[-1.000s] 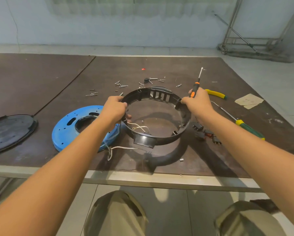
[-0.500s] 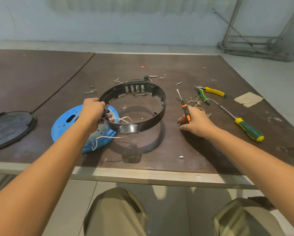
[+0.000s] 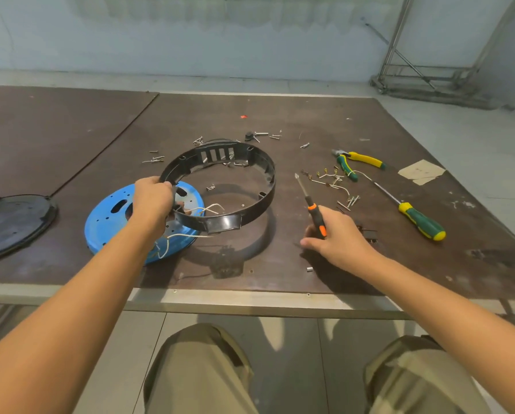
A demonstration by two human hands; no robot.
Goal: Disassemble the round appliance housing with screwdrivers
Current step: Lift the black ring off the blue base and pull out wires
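The black housing ring (image 3: 244, 186) is gripped at its left rim by the left hand (image 3: 152, 201), raised over the blue plate (image 3: 106, 222). An orange-handled screwdriver (image 3: 311, 204) is clasped by the right hand (image 3: 336, 237), right of the ring.

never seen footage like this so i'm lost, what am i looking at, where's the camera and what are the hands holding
There is no machine here: a person works with bare hands. The picture comes from a camera worn on the head, looking down, so both arms reach in from below. The left hand grips a black plastic ring, tilted with its near side raised above the table. The right hand holds an orange-handled screwdriver, tip pointing away. On the table lie a blue disc, a dark round lid, pliers, a green and yellow screwdriver and scattered screws. White wires hang by the ring.
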